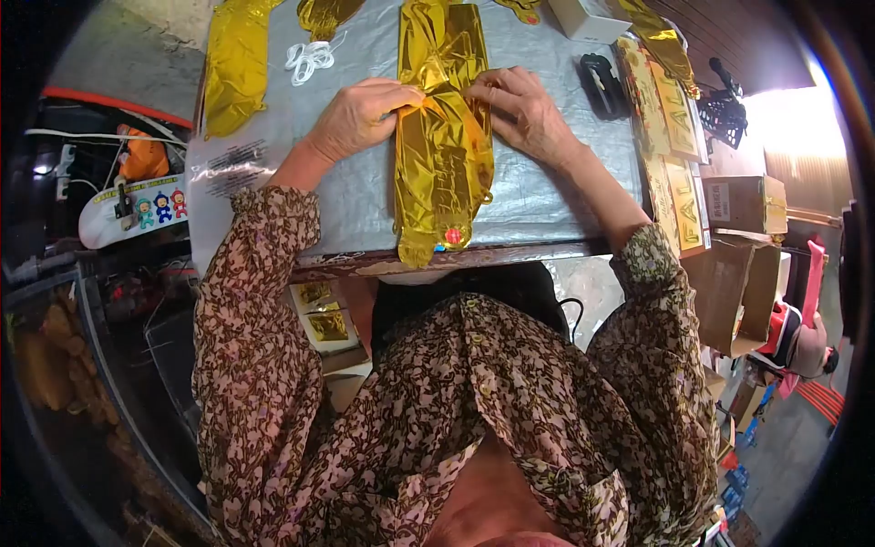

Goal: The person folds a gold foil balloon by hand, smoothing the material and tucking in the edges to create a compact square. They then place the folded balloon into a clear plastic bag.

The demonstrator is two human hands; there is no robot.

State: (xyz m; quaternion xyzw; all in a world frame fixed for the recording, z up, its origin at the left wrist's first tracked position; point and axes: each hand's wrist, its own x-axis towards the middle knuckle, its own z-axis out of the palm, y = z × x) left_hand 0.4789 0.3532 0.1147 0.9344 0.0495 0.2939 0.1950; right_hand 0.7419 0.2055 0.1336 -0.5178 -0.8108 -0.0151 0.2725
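A flat, uninflated gold foil balloon point(444, 173) lies lengthwise on the table in front of me, gathered and creased across its middle. My left hand point(365, 114) pinches its left edge at that crease, thumb and fingers closed. On the opposite edge, my right hand point(524, 114) is closed on the foil with bent fingers; the fingertips are partly hidden. A small red round mark shows near the balloon's lower end. White string point(310, 60) lies in a loose bundle beyond my left hand.
More gold foil point(237, 68) lies at the table's left. A black object point(602, 85), a white box point(583, 18) and printed packages point(676, 196) line the right side. Cardboard boxes point(738, 292) stand right of the table; another person point(802, 342) is beyond them.
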